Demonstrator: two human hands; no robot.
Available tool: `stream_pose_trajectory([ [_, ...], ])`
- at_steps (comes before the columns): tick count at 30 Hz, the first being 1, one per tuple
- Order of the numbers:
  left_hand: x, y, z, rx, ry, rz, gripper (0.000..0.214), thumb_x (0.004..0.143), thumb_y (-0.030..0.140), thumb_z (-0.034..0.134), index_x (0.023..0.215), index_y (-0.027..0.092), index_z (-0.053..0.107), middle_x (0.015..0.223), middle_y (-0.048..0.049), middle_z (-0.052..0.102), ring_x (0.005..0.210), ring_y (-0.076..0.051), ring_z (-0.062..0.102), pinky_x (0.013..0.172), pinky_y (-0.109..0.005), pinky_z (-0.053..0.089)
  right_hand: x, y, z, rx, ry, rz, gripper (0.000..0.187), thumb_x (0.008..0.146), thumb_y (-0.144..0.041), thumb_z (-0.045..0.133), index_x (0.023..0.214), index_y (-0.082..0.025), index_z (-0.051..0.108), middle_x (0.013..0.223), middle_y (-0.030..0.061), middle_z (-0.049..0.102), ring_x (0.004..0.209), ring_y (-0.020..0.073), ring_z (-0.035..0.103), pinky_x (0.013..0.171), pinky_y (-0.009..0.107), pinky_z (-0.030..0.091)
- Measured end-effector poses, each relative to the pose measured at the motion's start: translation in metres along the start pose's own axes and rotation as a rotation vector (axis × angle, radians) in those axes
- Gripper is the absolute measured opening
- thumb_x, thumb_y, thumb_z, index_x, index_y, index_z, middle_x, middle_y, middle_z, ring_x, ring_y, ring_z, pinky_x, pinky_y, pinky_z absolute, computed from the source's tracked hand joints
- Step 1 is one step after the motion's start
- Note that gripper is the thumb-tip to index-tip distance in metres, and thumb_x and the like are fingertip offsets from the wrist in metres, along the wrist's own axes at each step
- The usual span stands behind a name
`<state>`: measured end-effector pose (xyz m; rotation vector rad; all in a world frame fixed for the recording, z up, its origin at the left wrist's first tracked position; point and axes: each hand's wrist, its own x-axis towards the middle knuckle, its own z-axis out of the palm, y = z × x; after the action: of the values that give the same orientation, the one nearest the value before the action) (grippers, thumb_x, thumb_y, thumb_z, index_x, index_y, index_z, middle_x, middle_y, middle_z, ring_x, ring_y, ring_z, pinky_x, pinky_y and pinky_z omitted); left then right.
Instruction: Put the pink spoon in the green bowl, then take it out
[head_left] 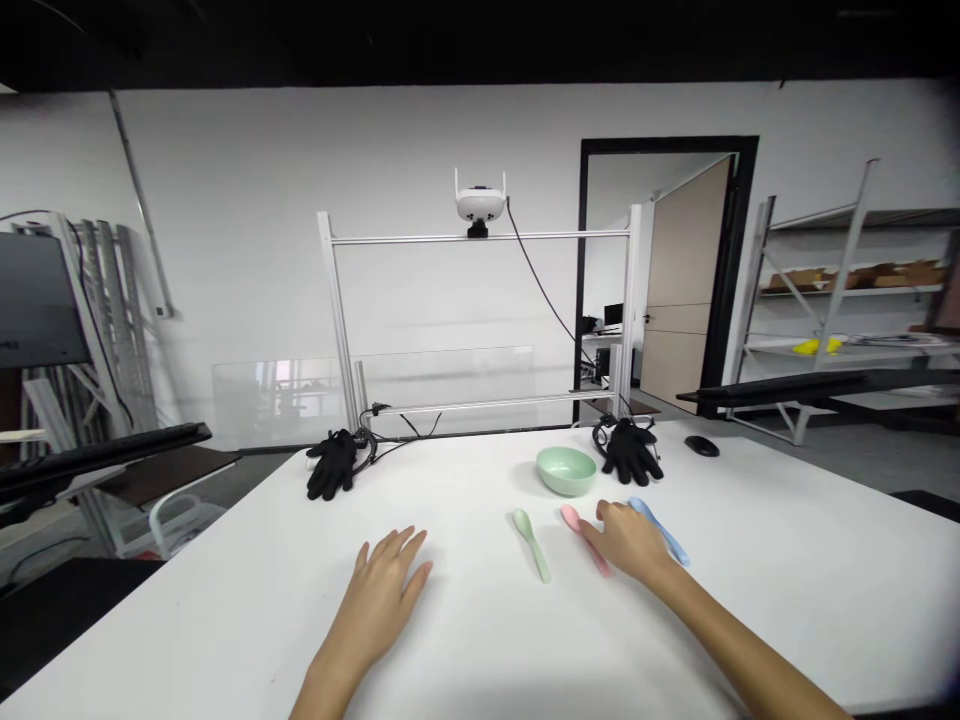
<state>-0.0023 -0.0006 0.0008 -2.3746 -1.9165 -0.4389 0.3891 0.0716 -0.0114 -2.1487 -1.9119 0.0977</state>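
Observation:
A green spoon [533,546], a pink spoon [598,558] and a blue spoon [664,533] lie side by side on the white table, handles towards me. Just behind them stands a pale green bowl [566,471]. My right hand [631,540] is low between the pink and blue spoons. Its thumb reaches over the neck of the pink spoon, apart from the bent fingers; contact with the spoon is unclear. The palm side is hidden. My left hand [382,590], open and holding nothing, hovers at or just above the table, left of the green spoon.
Black gloves with cables lie at the back left [332,464] and beside the bowl [631,452]. A black mouse [702,446] is at the back right. A metal frame [480,239] spans the far edge, carrying a white device [481,204]. Shelves [840,290] stand right of a doorway.

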Motion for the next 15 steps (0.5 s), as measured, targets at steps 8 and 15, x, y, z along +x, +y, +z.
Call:
stream_pose_trajectory([
  [8,-0.003,-0.001,-0.001,0.004,-0.005,-0.007,0.055,0.105,0.047,0.031,0.152,0.025,0.049,0.16,-0.0079,0.048,0.151,-0.03,0.039,0.124,-0.059,0.025,0.006,-0.012,0.014,-0.002,-0.152,0.062,0.072,0.105,-0.057,0.024,0.064,-0.014,0.065,0.068,0.0145,0.063,0.075,0.0265,0.066,0.08,0.037,0.045],
  [15,-0.002,0.0,0.0,-0.009,-0.004,-0.003,0.054,0.105,0.047,0.033,0.151,0.024,0.052,0.16,-0.0086,0.049,0.15,-0.03,0.04,0.123,-0.059,0.026,0.011,-0.006,0.03,-0.077,-0.113,0.071,0.029,0.095,-0.029,0.047,0.101,-0.011,0.069,0.107,0.0164,0.067,0.099,0.0298,0.066,0.077,0.033,0.045],
])
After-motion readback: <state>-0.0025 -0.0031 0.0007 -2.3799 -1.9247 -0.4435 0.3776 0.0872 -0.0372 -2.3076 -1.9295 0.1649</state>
